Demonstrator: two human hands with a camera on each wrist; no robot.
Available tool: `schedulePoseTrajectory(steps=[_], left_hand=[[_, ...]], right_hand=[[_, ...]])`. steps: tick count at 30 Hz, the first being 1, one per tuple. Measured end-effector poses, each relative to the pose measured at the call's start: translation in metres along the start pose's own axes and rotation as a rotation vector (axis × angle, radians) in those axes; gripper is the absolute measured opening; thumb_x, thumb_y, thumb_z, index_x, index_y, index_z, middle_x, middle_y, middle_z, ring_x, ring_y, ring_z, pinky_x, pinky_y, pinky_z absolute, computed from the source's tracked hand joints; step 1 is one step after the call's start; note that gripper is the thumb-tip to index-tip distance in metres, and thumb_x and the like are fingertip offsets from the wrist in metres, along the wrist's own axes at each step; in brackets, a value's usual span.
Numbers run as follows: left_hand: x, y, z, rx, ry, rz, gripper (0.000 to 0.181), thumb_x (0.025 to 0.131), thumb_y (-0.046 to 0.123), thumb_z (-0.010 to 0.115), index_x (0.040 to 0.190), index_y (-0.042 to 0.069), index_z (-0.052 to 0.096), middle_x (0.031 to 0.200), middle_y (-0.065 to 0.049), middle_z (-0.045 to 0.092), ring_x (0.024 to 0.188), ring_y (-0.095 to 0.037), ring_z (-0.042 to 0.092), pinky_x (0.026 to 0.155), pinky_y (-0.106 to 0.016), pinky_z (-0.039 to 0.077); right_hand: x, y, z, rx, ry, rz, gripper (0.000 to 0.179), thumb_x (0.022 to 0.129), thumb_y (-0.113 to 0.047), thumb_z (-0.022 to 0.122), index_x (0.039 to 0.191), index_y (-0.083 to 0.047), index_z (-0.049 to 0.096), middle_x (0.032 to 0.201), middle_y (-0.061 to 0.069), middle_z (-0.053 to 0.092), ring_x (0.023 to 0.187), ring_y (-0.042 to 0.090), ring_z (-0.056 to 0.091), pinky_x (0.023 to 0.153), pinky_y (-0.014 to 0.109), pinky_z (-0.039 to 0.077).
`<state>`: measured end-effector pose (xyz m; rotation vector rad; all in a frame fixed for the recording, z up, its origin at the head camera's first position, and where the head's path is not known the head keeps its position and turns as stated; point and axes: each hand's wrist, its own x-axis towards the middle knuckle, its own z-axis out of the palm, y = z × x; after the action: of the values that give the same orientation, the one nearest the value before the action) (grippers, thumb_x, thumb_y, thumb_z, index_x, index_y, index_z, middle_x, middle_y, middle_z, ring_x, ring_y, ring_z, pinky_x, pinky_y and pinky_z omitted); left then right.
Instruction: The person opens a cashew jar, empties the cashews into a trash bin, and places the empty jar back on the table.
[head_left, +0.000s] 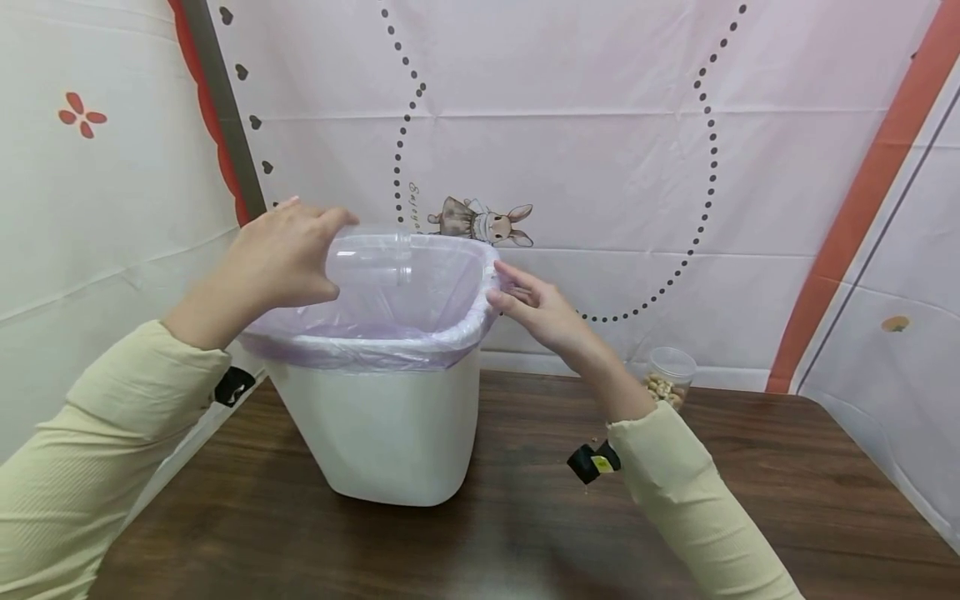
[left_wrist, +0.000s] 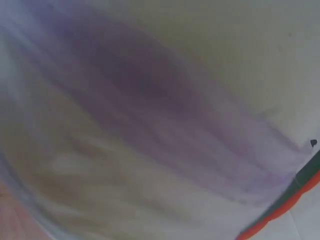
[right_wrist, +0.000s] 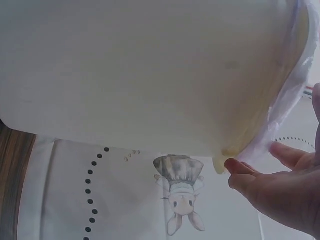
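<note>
A white trash bin (head_left: 382,433) stands on the table, lined with a thin purple trash bag (head_left: 375,354) folded over its rim. Above the bin's opening, my left hand (head_left: 288,258) grips a clear plastic jar (head_left: 371,258) by one end. The jar lies sideways, its threaded neck toward the right, and I see no contents in it. My right hand (head_left: 543,312) touches the bag-covered rim at the bin's right corner; its fingers look fairly straight in the right wrist view. The left wrist view shows mostly blurred bin wall and purple bag (left_wrist: 150,95), with the jar not identifiable.
A second clear jar (head_left: 671,367) partly filled with what look like peanuts stands at the back right, partly behind my right forearm. The brown wooden table (head_left: 540,533) meets a pale printed cloth (head_left: 570,183) at the back. Small crumbs lie near my right wrist.
</note>
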<state>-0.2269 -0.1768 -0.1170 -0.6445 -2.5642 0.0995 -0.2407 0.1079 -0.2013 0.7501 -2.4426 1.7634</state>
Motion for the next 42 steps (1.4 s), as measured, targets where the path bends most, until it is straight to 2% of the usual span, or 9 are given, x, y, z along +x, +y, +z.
schedulePoseTrajectory(steps=[3, 7, 10, 15, 20, 26, 35, 42], left_hand=[[-0.001, 0.004, -0.001, -0.033, 0.001, -0.034, 0.064, 0.059, 0.010, 0.065, 0.121, 0.002, 0.050, 0.106, -0.023, 0.061, 0.105, -0.044, 0.050, 0.104, -0.052, 0.025], [-0.001, 0.009, -0.002, -0.084, -0.010, -0.081, 0.068, 0.061, 0.014, 0.068, 0.125, 0.003, 0.048, 0.113, -0.021, 0.060, 0.106, -0.042, 0.049, 0.088, -0.054, 0.039], [0.000, 0.014, -0.002, -0.119, -0.016, -0.097, 0.072, 0.062, 0.018, 0.072, 0.127, 0.003, 0.046, 0.117, -0.020, 0.058, 0.105, -0.040, 0.049, 0.077, -0.054, 0.043], [0.002, 0.022, -0.002, -0.167, 0.001, -0.102, 0.073, 0.063, 0.023, 0.074, 0.128, 0.004, 0.045, 0.117, -0.020, 0.058, 0.104, -0.040, 0.051, 0.079, -0.053, 0.043], [0.002, 0.032, -0.003, -0.242, 0.052, -0.098, 0.073, 0.063, 0.026, 0.075, 0.127, 0.005, 0.046, 0.117, -0.017, 0.058, 0.102, -0.037, 0.054, 0.081, -0.050, 0.043], [0.003, 0.048, -0.003, -0.367, 0.129, -0.085, 0.077, 0.062, 0.026, 0.079, 0.128, 0.006, 0.046, 0.115, -0.015, 0.061, 0.093, -0.032, 0.059, 0.076, -0.043, 0.045], [0.009, 0.072, -0.001, -0.570, 0.226, -0.054, 0.077, 0.060, 0.026, 0.083, 0.125, 0.003, 0.048, 0.115, -0.014, 0.061, 0.107, -0.026, 0.056, 0.092, -0.041, 0.042], [0.009, 0.088, 0.000, -0.629, 0.250, -0.032, 0.079, 0.060, 0.030, 0.083, 0.125, 0.003, 0.047, 0.114, -0.011, 0.061, 0.107, -0.023, 0.055, 0.093, -0.038, 0.041]], right_hand=[[-0.003, -0.001, -0.004, 0.013, 0.001, -0.011, 0.056, 0.091, -0.024, 0.053, 0.142, -0.014, 0.031, 0.140, 0.015, 0.037, 0.126, 0.027, 0.039, 0.104, 0.042, 0.030], [-0.008, -0.001, -0.010, 0.011, -0.003, -0.008, 0.055, 0.092, -0.026, 0.052, 0.142, -0.014, 0.032, 0.138, 0.014, 0.039, 0.125, 0.026, 0.041, 0.104, 0.044, 0.030], [-0.011, 0.000, -0.014, -0.005, -0.002, 0.002, 0.055, 0.092, -0.028, 0.051, 0.142, -0.014, 0.031, 0.139, 0.013, 0.038, 0.125, 0.026, 0.041, 0.104, 0.045, 0.029], [-0.015, 0.002, -0.019, -0.011, 0.007, 0.006, 0.055, 0.092, -0.029, 0.050, 0.142, -0.015, 0.031, 0.140, 0.014, 0.036, 0.126, 0.027, 0.040, 0.105, 0.045, 0.027], [-0.018, 0.003, -0.023, -0.013, 0.020, 0.011, 0.054, 0.092, -0.030, 0.049, 0.142, -0.016, 0.032, 0.141, 0.013, 0.036, 0.125, 0.027, 0.040, 0.106, 0.046, 0.025], [-0.025, 0.002, -0.029, -0.016, 0.039, 0.006, 0.053, 0.093, -0.029, 0.047, 0.142, -0.014, 0.032, 0.141, 0.014, 0.036, 0.125, 0.029, 0.039, 0.107, 0.046, 0.023], [-0.039, 0.004, -0.040, 0.005, 0.077, -0.005, 0.053, 0.094, -0.027, 0.046, 0.141, -0.008, 0.031, 0.140, 0.015, 0.037, 0.128, 0.029, 0.034, 0.108, 0.044, 0.020], [-0.050, 0.006, -0.049, 0.000, 0.071, 0.000, 0.055, 0.095, -0.029, 0.044, 0.143, -0.007, 0.027, 0.142, 0.017, 0.034, 0.131, 0.028, 0.030, 0.109, 0.045, 0.018]])
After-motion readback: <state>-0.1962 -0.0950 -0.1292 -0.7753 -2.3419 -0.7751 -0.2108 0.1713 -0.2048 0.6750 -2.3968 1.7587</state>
